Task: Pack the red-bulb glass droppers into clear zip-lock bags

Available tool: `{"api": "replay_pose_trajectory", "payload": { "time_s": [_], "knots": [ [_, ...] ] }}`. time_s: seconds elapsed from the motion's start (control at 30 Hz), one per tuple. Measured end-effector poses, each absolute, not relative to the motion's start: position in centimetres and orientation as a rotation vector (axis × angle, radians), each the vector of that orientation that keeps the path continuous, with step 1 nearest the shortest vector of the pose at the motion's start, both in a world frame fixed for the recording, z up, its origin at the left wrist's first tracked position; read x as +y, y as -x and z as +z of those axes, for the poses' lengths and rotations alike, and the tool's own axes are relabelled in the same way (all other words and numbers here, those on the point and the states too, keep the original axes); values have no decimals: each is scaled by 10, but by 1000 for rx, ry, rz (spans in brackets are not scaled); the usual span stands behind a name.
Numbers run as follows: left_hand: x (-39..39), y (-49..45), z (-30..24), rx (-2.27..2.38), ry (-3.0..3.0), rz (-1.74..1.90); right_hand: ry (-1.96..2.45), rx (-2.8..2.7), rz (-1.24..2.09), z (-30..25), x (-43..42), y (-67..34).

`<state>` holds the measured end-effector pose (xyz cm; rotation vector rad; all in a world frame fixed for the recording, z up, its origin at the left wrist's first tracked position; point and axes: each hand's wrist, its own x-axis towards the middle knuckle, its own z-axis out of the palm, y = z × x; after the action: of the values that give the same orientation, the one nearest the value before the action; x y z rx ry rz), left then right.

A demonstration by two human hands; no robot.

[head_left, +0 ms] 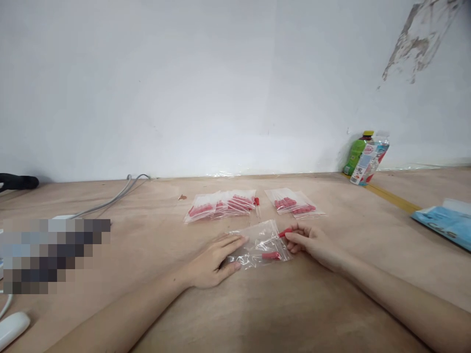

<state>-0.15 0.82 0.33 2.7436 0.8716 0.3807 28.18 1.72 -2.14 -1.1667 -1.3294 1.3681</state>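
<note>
A clear zip bag [262,241] lies on the wooden table [235,304] in front of me, with one small red piece [271,255] inside it. My left hand [215,260] pinches the bag's left edge between thumb and fingers. My right hand [311,243] pinches another small red piece [285,232] at the bag's right side, by its mouth. Behind the bag, a row of filled bags [222,204] holding red pieces lies at the left and two more filled bags [293,202] at the right.
A green bottle [356,153] and a shiny snack packet [369,162] stand against the white wall at the back right. A blue packet [443,221] lies at the right edge. Grey cables [110,201] run at the back left. A white object [13,328] sits at the near left.
</note>
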Motion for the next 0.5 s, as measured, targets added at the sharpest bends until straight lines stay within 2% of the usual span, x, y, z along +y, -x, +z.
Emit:
{"api": "replay_pose_trajectory", "payload": {
  "time_s": [0.17, 0.4, 0.5],
  "knots": [
    [10, 2, 2, 842, -2760, 390, 1221, -1773, 1229, -22, 20, -284],
    [10, 1, 3, 856, -2755, 389, 1254, -1682, 1077, -19, 15, -266],
    [11, 1, 1, 840, -2756, 388, 1100, -1926, 1082, -13, 12, -267]
  ]
}}
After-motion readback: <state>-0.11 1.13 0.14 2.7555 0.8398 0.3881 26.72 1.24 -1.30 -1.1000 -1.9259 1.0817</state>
